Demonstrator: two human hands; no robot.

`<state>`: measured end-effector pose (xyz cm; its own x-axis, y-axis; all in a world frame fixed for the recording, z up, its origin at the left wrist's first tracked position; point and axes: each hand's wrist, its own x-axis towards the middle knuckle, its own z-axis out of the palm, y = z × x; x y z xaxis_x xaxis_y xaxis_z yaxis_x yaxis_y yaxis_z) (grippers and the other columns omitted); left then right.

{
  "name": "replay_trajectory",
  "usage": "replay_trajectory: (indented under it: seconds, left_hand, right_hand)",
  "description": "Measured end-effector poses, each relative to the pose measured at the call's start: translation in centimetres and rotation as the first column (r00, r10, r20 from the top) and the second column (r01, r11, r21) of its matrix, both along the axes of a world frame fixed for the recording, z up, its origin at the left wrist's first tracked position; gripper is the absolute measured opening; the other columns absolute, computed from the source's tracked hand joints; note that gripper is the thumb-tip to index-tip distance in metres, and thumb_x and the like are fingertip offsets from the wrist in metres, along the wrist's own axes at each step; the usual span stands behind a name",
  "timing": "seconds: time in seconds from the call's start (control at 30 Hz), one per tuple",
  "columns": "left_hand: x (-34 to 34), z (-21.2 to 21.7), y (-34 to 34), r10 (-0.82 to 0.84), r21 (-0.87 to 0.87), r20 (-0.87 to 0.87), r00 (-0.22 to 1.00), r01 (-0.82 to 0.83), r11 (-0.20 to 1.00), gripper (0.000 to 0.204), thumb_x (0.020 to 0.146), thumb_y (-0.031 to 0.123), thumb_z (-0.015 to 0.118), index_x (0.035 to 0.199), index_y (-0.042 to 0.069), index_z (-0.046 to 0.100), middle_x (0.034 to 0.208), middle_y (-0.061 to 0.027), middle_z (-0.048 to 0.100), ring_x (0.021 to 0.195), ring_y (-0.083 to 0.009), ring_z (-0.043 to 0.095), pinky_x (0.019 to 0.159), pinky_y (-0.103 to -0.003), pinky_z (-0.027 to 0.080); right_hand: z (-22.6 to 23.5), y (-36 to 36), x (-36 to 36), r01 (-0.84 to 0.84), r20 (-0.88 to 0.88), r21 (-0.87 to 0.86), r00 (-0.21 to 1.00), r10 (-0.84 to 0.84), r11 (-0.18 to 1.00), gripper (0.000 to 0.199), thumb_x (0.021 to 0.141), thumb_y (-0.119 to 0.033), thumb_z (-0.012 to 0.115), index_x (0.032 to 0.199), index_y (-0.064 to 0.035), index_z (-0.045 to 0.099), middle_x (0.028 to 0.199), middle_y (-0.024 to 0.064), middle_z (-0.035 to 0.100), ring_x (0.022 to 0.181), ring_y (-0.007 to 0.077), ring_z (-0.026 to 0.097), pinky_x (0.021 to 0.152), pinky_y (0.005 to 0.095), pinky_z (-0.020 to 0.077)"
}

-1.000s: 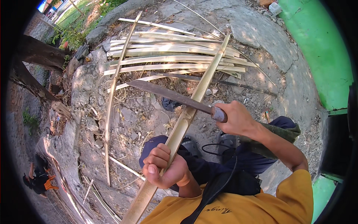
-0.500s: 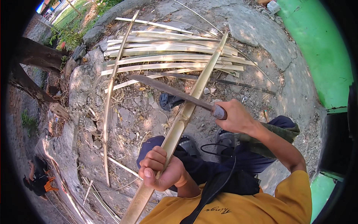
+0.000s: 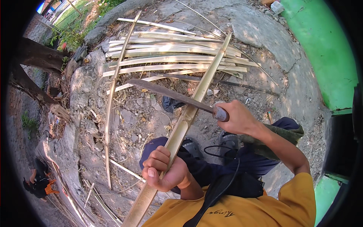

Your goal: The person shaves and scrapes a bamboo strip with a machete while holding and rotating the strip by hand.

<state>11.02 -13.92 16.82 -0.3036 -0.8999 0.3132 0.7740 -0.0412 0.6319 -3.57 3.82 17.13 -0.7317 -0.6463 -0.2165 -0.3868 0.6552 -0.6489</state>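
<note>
Bamboo strip (image 3: 189, 113) runs near-left to far-right, left hand (image 3: 163, 170) fisted around its near end. Right hand (image 3: 238, 117) clenches machete (image 3: 170, 94), blade crossing strip. Split slats (image 3: 170, 56) piled far.

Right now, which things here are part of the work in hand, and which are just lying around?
In hand:
- bamboo strip, gripped by the left hand
- long knife, held by the right hand, its blade across the strip

Lying about:
- pile of split bamboo on the ground
- thin slat to the left
- tree trunk
- green wall
</note>
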Motion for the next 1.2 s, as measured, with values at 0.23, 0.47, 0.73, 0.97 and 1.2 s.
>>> replay_trajectory:
  seconds: [0.23, 0.47, 0.73, 0.97, 1.2]
  left_hand:
    - [0.2, 0.5, 0.1, 0.024, 0.036, -0.030, 0.999, -0.023, 0.999, 0.038, 0.086, 0.014, 0.048, 0.058, 0.012, 0.022, 0.047, 0.0010, 0.026, 0.045, -0.0104, 0.020, 0.046, -0.030, 0.023]
    - [-0.1, 0.6, 0.4, 0.030, -0.005, -0.016, 0.999, -0.030, 1.000, 0.038, 0.086, 0.014, 0.049, 0.058, 0.013, 0.024, 0.047, 0.0019, 0.025, 0.044, -0.0098, 0.019, 0.045, -0.029, 0.022]
    - [0.5, 0.2, -1.1, -0.251, -0.247, -0.184, 0.950, 0.203, 0.948, 0.043, 0.080, 0.013, 0.060, 0.054, 0.014, 0.026, 0.043, 0.0028, 0.030, 0.038, -0.0096, 0.023, 0.044, -0.027, 0.022]
    - [0.2, 0.4, -2.3, -0.666, -0.569, -0.163, 0.728, 0.482, 0.666, 0.048, 0.074, 0.012, 0.084, 0.054, 0.010, 0.041, 0.049, 0.0006, 0.044, 0.039, -0.0149, 0.040, 0.049, -0.030, 0.028]
    - [0.6, 0.5, -1.5, -0.648, -0.385, -0.360, 0.671, 0.526, 0.758, 0.046, 0.078, 0.027, 0.094, 0.068, 0.012, 0.052, 0.058, -0.0013, 0.057, 0.043, -0.0139, 0.050, 0.049, -0.029, 0.035]
  right_hand:
    - [2.0, -1.2, 3.4, -0.156, 0.005, -0.121, 0.987, 0.158, 0.980, 0.018, 0.075, -0.018, 0.073, 0.089, -0.0080, 0.071, 0.070, 0.0183, 0.068, 0.070, 0.0426, 0.068, 0.066, 0.0495, 0.0557]
    - [-1.7, 0.6, -1.6, 0.025, -0.029, -0.025, 0.999, -0.025, 0.999, 0.025, 0.071, -0.016, 0.076, 0.092, -0.0050, 0.069, 0.071, 0.0201, 0.065, 0.068, 0.0437, 0.065, 0.065, 0.0472, 0.0530]
    - [3.0, -0.5, 1.9, -0.220, -0.027, -0.126, 0.976, 0.218, 0.967, 0.025, 0.073, -0.019, 0.073, 0.096, -0.0094, 0.071, 0.072, 0.0179, 0.068, 0.071, 0.0414, 0.068, 0.067, 0.0471, 0.0564]
    - [4.4, 2.3, 1.9, -0.208, 0.046, -0.172, 0.975, 0.219, 0.963, 0.027, 0.068, -0.013, 0.077, 0.091, -0.0084, 0.065, 0.067, 0.0146, 0.062, 0.066, 0.0406, 0.065, 0.060, 0.0439, 0.0513]
    - [5.7, 4.4, 1.8, -0.313, 0.038, -0.073, 0.948, 0.316, 0.947, 0.032, 0.070, -0.018, 0.078, 0.099, -0.0114, 0.067, 0.069, 0.0135, 0.066, 0.068, 0.0377, 0.068, 0.061, 0.0444, 0.0540]
